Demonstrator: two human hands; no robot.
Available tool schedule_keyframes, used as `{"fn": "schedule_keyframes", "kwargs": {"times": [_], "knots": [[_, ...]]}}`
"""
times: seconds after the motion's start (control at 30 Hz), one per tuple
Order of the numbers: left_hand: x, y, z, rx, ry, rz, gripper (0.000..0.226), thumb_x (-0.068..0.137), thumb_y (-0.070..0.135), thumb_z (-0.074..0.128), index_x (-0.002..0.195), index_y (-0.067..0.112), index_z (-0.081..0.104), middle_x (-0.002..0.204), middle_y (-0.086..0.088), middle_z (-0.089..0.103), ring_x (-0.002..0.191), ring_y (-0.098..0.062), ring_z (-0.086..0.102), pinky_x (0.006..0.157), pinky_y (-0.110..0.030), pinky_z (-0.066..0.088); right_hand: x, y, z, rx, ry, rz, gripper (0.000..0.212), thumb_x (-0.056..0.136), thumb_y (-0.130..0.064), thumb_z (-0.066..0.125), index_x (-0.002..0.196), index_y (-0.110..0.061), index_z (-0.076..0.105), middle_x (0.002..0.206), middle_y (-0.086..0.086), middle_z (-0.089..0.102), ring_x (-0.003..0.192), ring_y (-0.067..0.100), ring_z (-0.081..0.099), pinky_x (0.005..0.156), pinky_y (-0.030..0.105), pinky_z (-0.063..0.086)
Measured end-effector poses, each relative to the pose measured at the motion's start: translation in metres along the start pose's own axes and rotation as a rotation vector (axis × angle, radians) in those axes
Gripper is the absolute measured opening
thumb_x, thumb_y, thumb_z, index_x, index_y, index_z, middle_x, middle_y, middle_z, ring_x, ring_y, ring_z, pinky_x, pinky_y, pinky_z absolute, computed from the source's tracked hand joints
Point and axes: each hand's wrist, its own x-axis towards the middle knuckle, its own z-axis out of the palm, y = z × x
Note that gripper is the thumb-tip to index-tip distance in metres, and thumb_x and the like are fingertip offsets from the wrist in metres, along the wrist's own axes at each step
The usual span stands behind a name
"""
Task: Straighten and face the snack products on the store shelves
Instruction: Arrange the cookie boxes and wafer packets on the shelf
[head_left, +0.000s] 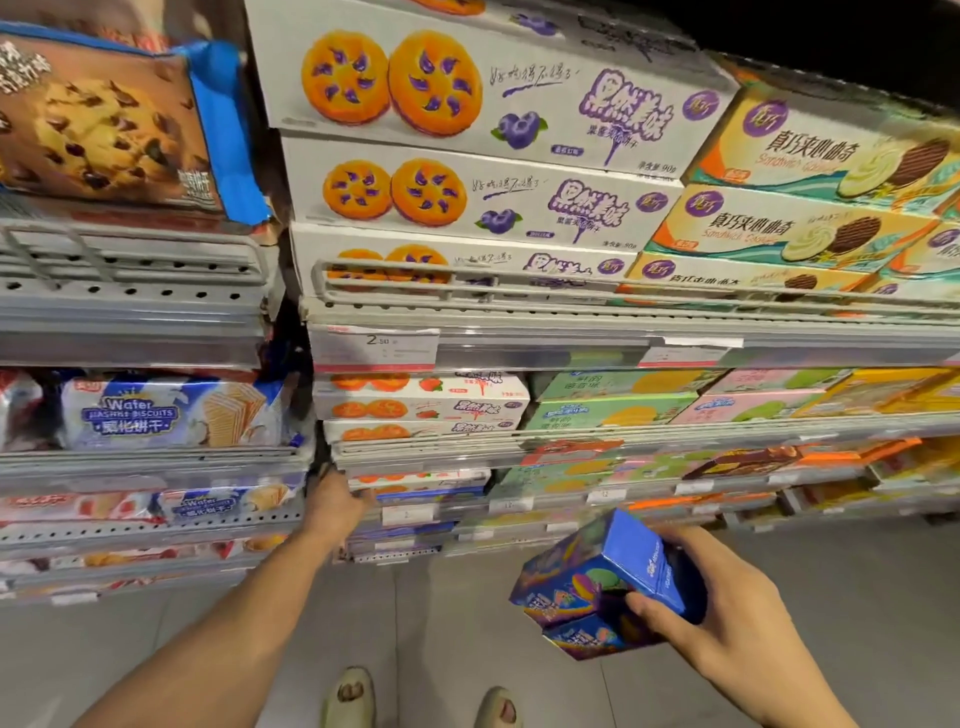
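Observation:
My right hand (727, 618) grips two stacked blue snack boxes (597, 587) in the air, in front of the lower shelves. My left hand (335, 501) reaches down to a low shelf and its fingers touch the left end of a stack of white and blue biscuit boxes (421, 486); the fingertips are hidden behind the boxes. Above, white blueberry biscuit boxes (467, 192) lie stacked flat and face outward.
Yellow sandwich cookie boxes (789, 228) sit to the right of the blueberry stack. A chocolate chip cookie pack (104, 124) and wafer packs (171, 410) fill the left bay. Price rails (374, 348) front each shelf. Grey floor and my feet (353, 696) lie below.

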Motion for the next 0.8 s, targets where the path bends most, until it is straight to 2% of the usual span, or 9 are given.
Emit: {"fn": "schedule_keyframes", "kwargs": {"times": [0.1,0.2,0.37,0.47,0.57,0.67,0.73,0.8], "knots": [[0.006,-0.02,0.006,0.154,0.054,0.051,0.054,0.084,0.03,0.079,0.133,0.014,0.061,0.136,-0.011,0.061,0.124,-0.036,0.057,0.102,-0.047,0.049,0.003,0.0,0.003,0.002,-0.003,0.004,0.049,0.073,-0.056,0.076,0.116,-0.051,0.051,0.111,-0.031,0.062,0.094,-0.01,0.061,0.077,0.009,0.046],[-0.032,-0.004,-0.002,0.159,0.11,0.122,0.058,0.083,0.024,0.083,0.134,0.012,0.059,0.132,-0.012,0.058,0.123,-0.036,0.056,0.096,-0.042,0.05,0.008,0.0,0.004,-0.006,0.0,0.01,0.05,0.072,-0.067,0.068,0.116,-0.049,0.052,0.111,-0.032,0.061,0.092,-0.01,0.06,0.075,0.007,0.045],[-0.078,-0.018,-0.012,0.034,0.074,0.137,0.042,0.081,0.025,0.084,0.118,0.028,0.063,0.113,0.007,0.064,0.099,-0.017,0.067,0.068,-0.027,0.049,0.019,0.0,0.005,-0.013,0.018,-0.024,0.055,0.072,-0.072,0.064,0.119,-0.048,0.052,0.106,-0.035,0.061,0.092,-0.008,0.061,0.072,0.015,0.048],[-0.106,-0.02,-0.032,-0.06,0.05,0.151,0.046,0.078,0.029,0.087,0.115,0.034,0.06,0.105,0.019,0.067,0.095,-0.01,0.069,0.066,-0.018,0.05,0.026,-0.002,0.005,-0.022,0.012,-0.062,0.057,0.074,-0.075,0.061,0.122,-0.047,0.051,0.107,-0.035,0.059,0.091,-0.004,0.061,0.072,0.02,0.05],[-0.131,-0.014,-0.068,0.0,0.032,0.214,0.044,0.08,0.041,0.083,0.114,0.047,0.055,0.106,0.023,0.064,0.09,0.0,0.066,0.067,-0.012,0.048,0.033,-0.01,0.004,-0.018,-0.029,-0.101,0.054,0.074,-0.083,0.056,0.119,-0.056,0.043,0.104,-0.036,0.058,0.088,-0.004,0.06,0.068,0.02,0.049],[-0.151,-0.002,-0.112,0.006,0.038,0.242,0.049,0.082,0.04,0.083,0.12,0.056,0.056,0.107,0.018,0.068,0.087,-0.001,0.068,0.075,-0.025,0.056,0.038,-0.019,0.001,-0.013,-0.051,-0.133,0.061,0.072,-0.092,0.044,0.12,-0.056,0.042,0.105,-0.039,0.055,0.087,-0.006,0.06,0.067,0.017,0.048],[-0.168,0.013,-0.14,-0.103,0.098,0.26,0.051,0.081,0.046,0.082,0.127,0.045,0.06,0.105,0.013,0.073,0.091,-0.008,0.072,0.079,-0.036,0.059,0.042,-0.024,0.0,-0.024,-0.067,-0.158,0.066,0.07,-0.095,0.04,0.121,-0.054,0.043,0.108,-0.04,0.054,0.089,-0.01,0.058,0.067,0.012,0.046],[-0.189,0.033,-0.164,-0.243,0.17,0.296,0.052,0.08,0.048,0.08,0.126,0.033,0.061,0.105,0.007,0.076,0.092,-0.012,0.074,0.077,-0.036,0.061,0.044,-0.03,-0.001,-0.034,-0.092,-0.183,0.067,0.069,-0.096,0.039,0.121,-0.055,0.043,0.109,-0.04,0.053,0.091,-0.015,0.056,0.068,0.011,0.044]]}}
